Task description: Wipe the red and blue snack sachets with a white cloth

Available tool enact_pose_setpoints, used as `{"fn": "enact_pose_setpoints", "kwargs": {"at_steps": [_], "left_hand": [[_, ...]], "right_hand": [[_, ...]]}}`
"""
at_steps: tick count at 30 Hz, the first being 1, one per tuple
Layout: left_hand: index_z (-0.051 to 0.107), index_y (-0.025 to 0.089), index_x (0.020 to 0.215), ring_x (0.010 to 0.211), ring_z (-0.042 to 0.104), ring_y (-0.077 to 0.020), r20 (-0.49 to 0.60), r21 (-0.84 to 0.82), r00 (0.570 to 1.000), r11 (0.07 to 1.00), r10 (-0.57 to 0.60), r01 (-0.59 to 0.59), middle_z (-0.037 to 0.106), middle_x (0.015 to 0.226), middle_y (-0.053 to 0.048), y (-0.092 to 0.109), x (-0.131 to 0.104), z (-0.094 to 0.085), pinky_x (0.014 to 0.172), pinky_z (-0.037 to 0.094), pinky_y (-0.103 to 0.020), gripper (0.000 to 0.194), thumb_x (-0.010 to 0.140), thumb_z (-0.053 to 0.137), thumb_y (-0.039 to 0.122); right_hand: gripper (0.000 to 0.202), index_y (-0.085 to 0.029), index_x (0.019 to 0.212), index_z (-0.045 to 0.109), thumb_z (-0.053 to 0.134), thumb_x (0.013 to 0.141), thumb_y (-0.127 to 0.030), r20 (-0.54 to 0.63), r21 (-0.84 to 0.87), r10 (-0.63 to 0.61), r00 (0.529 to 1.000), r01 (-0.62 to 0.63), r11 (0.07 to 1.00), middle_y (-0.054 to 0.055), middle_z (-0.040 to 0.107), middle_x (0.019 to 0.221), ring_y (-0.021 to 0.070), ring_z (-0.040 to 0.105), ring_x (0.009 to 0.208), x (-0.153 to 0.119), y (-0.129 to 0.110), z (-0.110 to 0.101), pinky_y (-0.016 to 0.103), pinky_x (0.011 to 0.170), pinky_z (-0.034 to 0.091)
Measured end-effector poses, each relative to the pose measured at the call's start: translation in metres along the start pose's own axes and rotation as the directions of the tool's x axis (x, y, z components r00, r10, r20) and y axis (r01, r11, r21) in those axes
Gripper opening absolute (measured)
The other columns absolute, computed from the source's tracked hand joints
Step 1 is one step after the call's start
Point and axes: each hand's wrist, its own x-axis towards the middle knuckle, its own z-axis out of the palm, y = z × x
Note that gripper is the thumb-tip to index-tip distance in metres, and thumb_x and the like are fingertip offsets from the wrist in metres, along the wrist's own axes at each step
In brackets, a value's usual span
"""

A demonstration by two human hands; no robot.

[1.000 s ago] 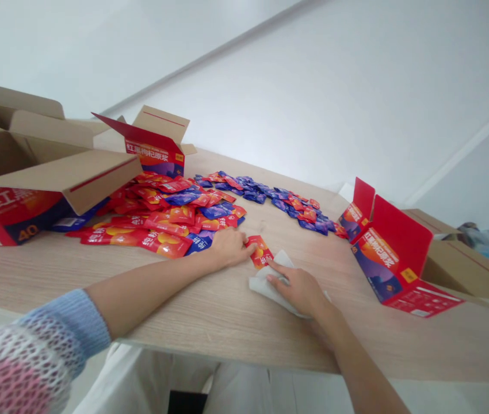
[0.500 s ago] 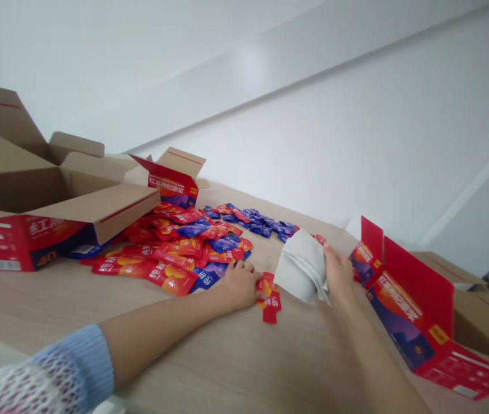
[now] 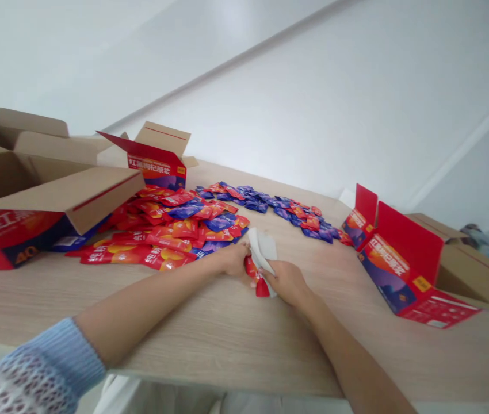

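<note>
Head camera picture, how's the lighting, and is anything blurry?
Head view: bright, diffuse light, with a pale glare at the top edge; head view again: the right hand and white cloth look slightly soft, and the upper right corner is dark.

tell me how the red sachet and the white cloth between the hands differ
The red sachet carries printing, while the white cloth looks plain. The cloth is folded over itself and partly hides the sachet, whose red lower end shows beside it. The left hand grips the sachet; the right hand pinches the cloth. Both are held close together above the wooden table.
</note>
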Motion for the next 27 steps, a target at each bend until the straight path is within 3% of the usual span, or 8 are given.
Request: {"fn": "enact_pose_setpoints", "kwargs": {"at_steps": [3,7,11,14,17,20,24,27], "left_hand": [[0.056,0.021,0.124,0.121,0.048,-0.0293,-0.028,-0.009,0.999,1.0,0.019,-0.019,0.054,0.13,-0.007,0.002,0.003,0.003,0.1,0.04,-0.033,0.085,0.049,0.08,0.054],[0.051,0.02,0.13,0.12,0.049,-0.0285,-0.081,-0.072,0.997,0.997,-0.015,0.009,0.053,0.13,-0.009,0.0,0.006,0.003,0.102,0.04,-0.034,0.091,0.051,0.079,0.056],[0.042,0.017,0.138,0.132,0.035,-0.0327,-0.079,-0.03,0.994,0.996,0.077,-0.079,0.041,0.143,-0.013,-0.011,0.009,0.004,0.109,0.031,-0.039,0.109,0.043,0.083,0.052],[0.036,0.019,0.142,0.139,0.023,-0.0344,0.05,0.04,0.994,0.994,0.098,-0.1,0.03,0.15,-0.012,-0.015,0.012,0.004,0.111,0.025,-0.043,0.113,0.045,0.081,0.055],[0.031,0.019,0.145,0.141,0.015,-0.0373,0.151,0.082,0.989,0.996,0.007,-0.02,0.023,0.154,-0.013,-0.012,0.013,0.002,0.111,0.022,-0.046,0.116,0.047,0.078,0.061],[0.026,0.018,0.147,0.142,0.011,-0.0372,0.172,0.046,0.984,0.998,-0.053,0.046,0.018,0.155,-0.014,-0.008,0.011,-0.004,0.112,0.019,-0.047,0.115,0.053,0.073,0.066],[0.028,0.022,0.147,0.143,0.009,-0.032,0.241,-0.051,0.969,0.996,-0.062,0.076,0.016,0.156,-0.007,-0.005,0.006,-0.011,0.114,0.016,-0.045,0.097,0.07,0.056,0.073],[0.022,0.025,0.149,0.143,0.003,-0.0333,0.236,-0.001,0.967,0.995,-0.094,0.097,0.012,0.157,-0.005,-0.003,0.006,-0.01,0.114,0.012,-0.048,0.1,0.069,0.054,0.076]], "right_hand": [[0.039,-0.025,0.113,0.064,0.035,0.095,-0.044,0.028,-0.001,-0.034,0.999,0.034,0.999,0.008,0.071,0.099,0.0217,0.064,0.092,-0.001,0.0,-0.004,0.025,0.071,0.039],[0.035,-0.026,0.108,0.067,0.039,0.093,-0.04,0.039,0.017,-0.07,0.997,0.07,0.997,0.007,0.071,0.1,0.0213,0.064,0.091,-0.005,-0.006,-0.005,0.025,0.07,0.039],[0.038,-0.028,0.108,0.067,0.038,0.093,-0.047,0.022,0.043,-0.032,0.999,0.031,0.999,0.006,0.071,0.099,0.0211,0.064,0.091,0.0,-0.003,-0.005,0.025,0.071,0.04],[0.04,-0.029,0.114,0.065,0.04,0.092,-0.05,0.026,0.059,0.048,0.999,-0.05,0.997,0.006,0.07,0.102,0.0215,0.064,0.094,0.012,0.007,-0.004,0.027,0.074,0.042],[0.041,-0.028,0.118,0.063,0.046,0.089,-0.05,0.029,0.062,0.155,0.988,-0.156,0.986,0.008,0.069,0.108,0.0232,0.062,0.1,0.028,0.02,-0.001,0.029,0.078,0.043],[0.042,-0.027,0.119,0.063,0.049,0.087,-0.051,0.023,0.064,0.254,0.967,-0.255,0.965,0.009,0.067,0.112,0.0247,0.061,0.104,0.039,0.033,0.003,0.03,0.081,0.044],[0.041,-0.025,0.116,0.065,0.047,0.088,-0.05,-0.021,0.053,0.404,0.914,-0.403,0.914,0.012,0.067,0.108,0.0262,0.062,0.102,0.044,0.045,0.011,0.032,0.08,0.044],[0.04,-0.021,0.114,0.066,0.044,0.091,-0.045,-0.056,0.052,0.48,0.875,-0.478,0.877,0.015,0.067,0.105,0.0265,0.062,0.098,0.04,0.049,0.017,0.034,0.08,0.043]]}}
